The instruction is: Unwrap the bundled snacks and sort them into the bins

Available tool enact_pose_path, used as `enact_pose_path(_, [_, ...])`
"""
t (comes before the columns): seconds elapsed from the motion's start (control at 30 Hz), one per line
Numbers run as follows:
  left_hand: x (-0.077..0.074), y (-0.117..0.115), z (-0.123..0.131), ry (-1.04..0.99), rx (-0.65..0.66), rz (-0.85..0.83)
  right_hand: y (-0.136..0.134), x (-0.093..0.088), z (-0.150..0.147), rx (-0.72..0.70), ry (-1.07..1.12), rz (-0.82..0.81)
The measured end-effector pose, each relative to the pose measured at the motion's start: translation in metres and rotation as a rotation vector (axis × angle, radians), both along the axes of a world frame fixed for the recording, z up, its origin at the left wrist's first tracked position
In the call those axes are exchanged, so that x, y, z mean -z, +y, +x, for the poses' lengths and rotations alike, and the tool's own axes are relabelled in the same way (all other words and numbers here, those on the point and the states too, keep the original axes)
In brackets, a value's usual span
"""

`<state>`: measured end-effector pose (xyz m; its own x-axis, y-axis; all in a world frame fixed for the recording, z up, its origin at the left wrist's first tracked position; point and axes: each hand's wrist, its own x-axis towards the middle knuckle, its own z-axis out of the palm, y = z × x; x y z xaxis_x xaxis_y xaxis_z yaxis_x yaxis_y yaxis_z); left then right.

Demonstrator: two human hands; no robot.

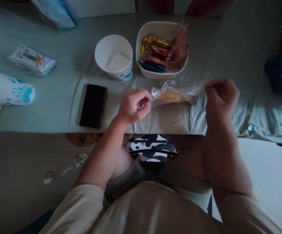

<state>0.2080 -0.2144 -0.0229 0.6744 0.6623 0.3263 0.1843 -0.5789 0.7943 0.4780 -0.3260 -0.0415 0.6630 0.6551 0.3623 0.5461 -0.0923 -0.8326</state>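
Observation:
A clear plastic bag (164, 92) is stretched between my two hands over the near edge of the cloth-covered surface. Something yellow-orange (171, 97) shows in or behind the film; I cannot tell which. My left hand (137, 103) pinches the bag's left end, fingers curled. At the other end, my right hand (222, 91) is closed on the film, slightly blurred. Just beyond the bag sits a white square tub (164, 75) with several snacks in yellow, red and blue wrappers and a crumpled pinkish clear wrapper. Left of the tub stands a white paper cup (125, 70) with blue print.
A black phone (92, 105) lies left of my left hand. Farther left are a white snack packet (32, 60) and a stack of paper cups (9, 87) on its side. A dark blue object (281, 74) lies far right. A plastic bottle (74, 164) lies on the floor.

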Motion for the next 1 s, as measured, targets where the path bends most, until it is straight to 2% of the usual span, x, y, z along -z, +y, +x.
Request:
enact_pose_path(0.07, [-0.005, -0.004, 0.000, 0.093, 0.164, -0.146, -0.001, 0.000, 0.007, 0.093, -0.013, 0.081])
enact_pose_path(0.13, [-0.008, -0.006, 0.001, 0.216, 0.311, -0.285, -0.005, -0.005, 0.004, 0.108, -0.079, 0.134])
enact_pose_path(0.2, [-0.010, -0.007, 0.002, 0.312, 0.418, -0.421, -0.010, -0.016, -0.010, 0.023, -0.194, 0.094])
enact_pose_path(0.27, [-0.009, -0.007, 0.003, 0.322, 0.463, -0.533, -0.015, -0.029, -0.027, -0.185, -0.329, -0.048])
enact_pose_path(0.33, [-0.007, -0.006, 0.003, 0.252, 0.381, -0.534, -0.019, -0.041, -0.043, -0.428, -0.409, -0.149])
enact_pose_path(0.4, [-0.004, -0.004, 0.003, 0.164, 0.185, -0.409, -0.023, -0.049, -0.054, -0.606, -0.425, -0.267])
enact_pose_path(0.47, [0.000, -0.002, 0.003, 0.120, 0.003, -0.240, -0.027, -0.055, -0.060, -0.712, -0.435, -0.452])
enact_pose_path(0.5, [0.002, -0.001, 0.003, 0.129, -0.035, -0.163, -0.029, -0.057, -0.061, -0.748, -0.448, -0.556])
enact_pose_path(0.57, [0.007, 0.000, 0.004, 0.198, -0.006, -0.035, -0.032, -0.060, -0.063, -0.801, -0.484, -0.757])
enact_pose_path(0.7, [0.016, 0.000, 0.008, 0.368, 0.117, 0.065, -0.035, -0.069, -0.067, -0.826, -0.586, -1.055])
enact_pose_path(0.8, [0.019, 0.001, 0.012, 0.443, 0.123, 0.042, -0.038, -0.073, -0.071, -0.818, -0.651, -1.152])
enact_pose_path(0.87, [0.018, 0.002, 0.013, 0.463, 0.123, 0.027, -0.042, -0.071, -0.072, -0.784, -0.671, -1.119])
enact_pose_path(1.0, [0.013, 0.000, 0.012, 0.416, 0.032, 0.093, -0.047, -0.060, -0.070, -0.596, -0.698, -0.909])
